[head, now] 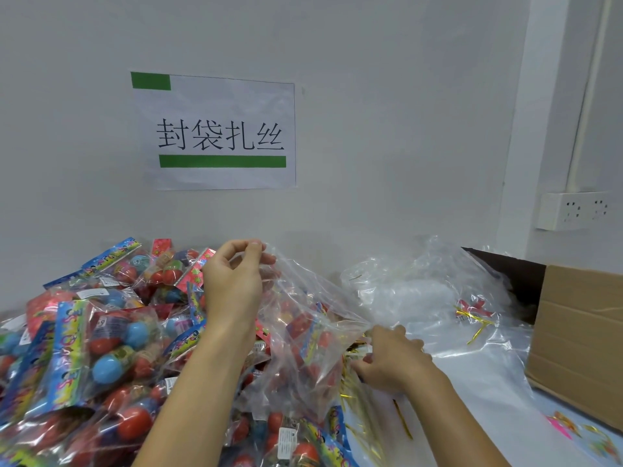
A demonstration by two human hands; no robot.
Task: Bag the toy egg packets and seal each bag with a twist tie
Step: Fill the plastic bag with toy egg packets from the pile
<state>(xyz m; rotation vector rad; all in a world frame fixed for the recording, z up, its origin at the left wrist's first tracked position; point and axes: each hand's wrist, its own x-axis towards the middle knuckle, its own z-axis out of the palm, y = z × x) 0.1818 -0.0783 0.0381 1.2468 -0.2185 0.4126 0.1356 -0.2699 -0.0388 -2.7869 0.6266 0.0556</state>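
Note:
A big heap of toy egg packets (101, 348), red and blue eggs under bright header cards, covers the left half of the table. Over its right side a clear plastic bag (303, 315) is stretched between my hands, with egg packets showing through the film. My left hand (232, 278) is raised and pinches the bag's upper edge between thumb and fingertips. My right hand (391, 358) is lower and grips the bag's other edge. Gold twist ties (357, 392) lie loose on the table just below my right hand.
A pile of empty clear bags (431, 298) lies at the right, with a few gold ties (475, 321) on it. A brown cardboard box (580, 342) stands at the far right edge. A white wall with a paper sign (219, 133) and a socket (573, 210) rises behind.

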